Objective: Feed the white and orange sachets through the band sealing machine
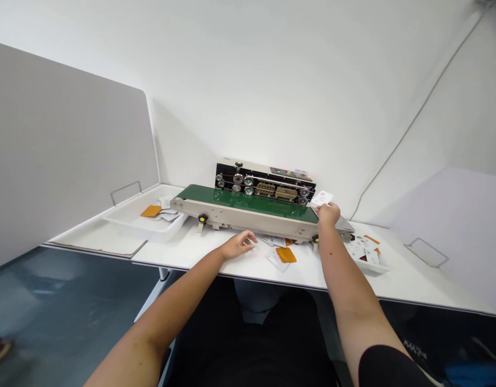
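My right hand pinches a small white printed packet by its edge. That packet is at the right end of a band sealing machine, near its rollers. A green conveyor belt runs along the machine's front. My left hand hovers at the table in front of the belt, fingers loosely curled and apart, with nothing in them. Just right of it lie several loose packets, among them an orange one and a whitish one.
A white tray with orange and white packets stands at the belt's left end. Another white tray with several packets sits at the right end. Wire handles rise at the sides. A grey partition borders the left.
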Demonstrator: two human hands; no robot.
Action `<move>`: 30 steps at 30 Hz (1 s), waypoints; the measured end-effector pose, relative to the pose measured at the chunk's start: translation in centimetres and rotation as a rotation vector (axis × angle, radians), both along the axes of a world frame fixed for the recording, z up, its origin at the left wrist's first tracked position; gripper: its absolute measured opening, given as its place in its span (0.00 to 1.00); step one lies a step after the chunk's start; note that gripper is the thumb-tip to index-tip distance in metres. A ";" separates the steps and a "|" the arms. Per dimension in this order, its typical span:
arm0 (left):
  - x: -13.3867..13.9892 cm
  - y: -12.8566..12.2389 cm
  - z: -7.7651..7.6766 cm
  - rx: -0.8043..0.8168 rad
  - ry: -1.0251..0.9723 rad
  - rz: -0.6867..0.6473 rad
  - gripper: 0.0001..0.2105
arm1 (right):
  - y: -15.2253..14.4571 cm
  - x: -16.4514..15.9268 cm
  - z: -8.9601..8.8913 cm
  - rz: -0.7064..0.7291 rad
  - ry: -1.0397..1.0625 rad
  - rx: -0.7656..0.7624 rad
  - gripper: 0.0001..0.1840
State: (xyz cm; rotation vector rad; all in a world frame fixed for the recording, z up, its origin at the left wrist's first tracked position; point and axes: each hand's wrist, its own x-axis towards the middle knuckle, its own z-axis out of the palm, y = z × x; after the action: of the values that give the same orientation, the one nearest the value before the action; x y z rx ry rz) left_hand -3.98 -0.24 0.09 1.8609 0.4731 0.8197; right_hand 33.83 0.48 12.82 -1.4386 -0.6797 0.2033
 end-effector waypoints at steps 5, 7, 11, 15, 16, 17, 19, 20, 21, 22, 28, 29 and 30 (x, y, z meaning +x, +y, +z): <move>-0.3 -0.1 0.2 0.061 0.030 0.007 0.16 | 2.7 -0.6 -0.1 0.152 0.209 -0.125 0.04; -0.3 -0.3 0.3 0.068 0.040 0.015 0.16 | 3.6 -1.6 -0.1 0.210 0.232 -0.160 0.06; -0.3 -0.4 0.6 0.081 0.052 0.036 0.16 | 4.5 -2.7 0.4 0.291 0.229 -0.201 0.07; -0.3 -0.4 0.6 0.099 0.069 0.061 0.15 | 4.0 -3.7 0.8 0.307 0.165 -0.181 0.03; -0.4 -0.4 0.6 0.104 0.072 0.067 0.15 | 3.4 -4.0 0.7 0.292 0.130 -0.160 0.04; -0.4 -0.4 0.6 0.110 0.076 0.071 0.15 | 2.6 -4.4 0.5 0.251 0.058 -0.119 0.07; -0.4 -0.4 0.6 0.122 0.093 0.076 0.14 | 0.4 -5.6 -0.5 0.127 -0.205 0.002 0.13; -0.5 -0.4 0.6 0.127 0.107 0.078 0.14 | -1.0 -6.3 -1.5 0.078 -0.386 0.066 0.14; -0.5 -0.4 0.5 0.133 0.123 0.079 0.14 | -2.5 -7.1 -2.7 0.071 -0.567 0.110 0.15; -0.5 -0.4 0.5 0.137 0.138 0.080 0.14 | -3.9 -8.0 -4.2 0.153 -0.714 0.106 0.15; -0.4 -0.2 0.0 0.149 0.159 0.104 0.13 | -8.9 -12.1 -14.2 0.445 -1.036 -0.307 0.24; -0.4 -0.2 0.0 0.143 0.161 0.111 0.14 | -9.0 -12.3 -15.2 0.437 -1.028 -0.359 0.26; -0.5 -0.2 0.0 0.135 0.166 0.118 0.14 | -8.9 -12.5 -16.0 0.439 -1.014 -0.392 0.25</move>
State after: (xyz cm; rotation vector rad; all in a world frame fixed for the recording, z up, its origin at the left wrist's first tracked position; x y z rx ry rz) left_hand -4.44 -0.48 0.06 2.0511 0.6507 0.7950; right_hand 21.37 -8.40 -3.18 -1.7197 -1.8701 -0.0855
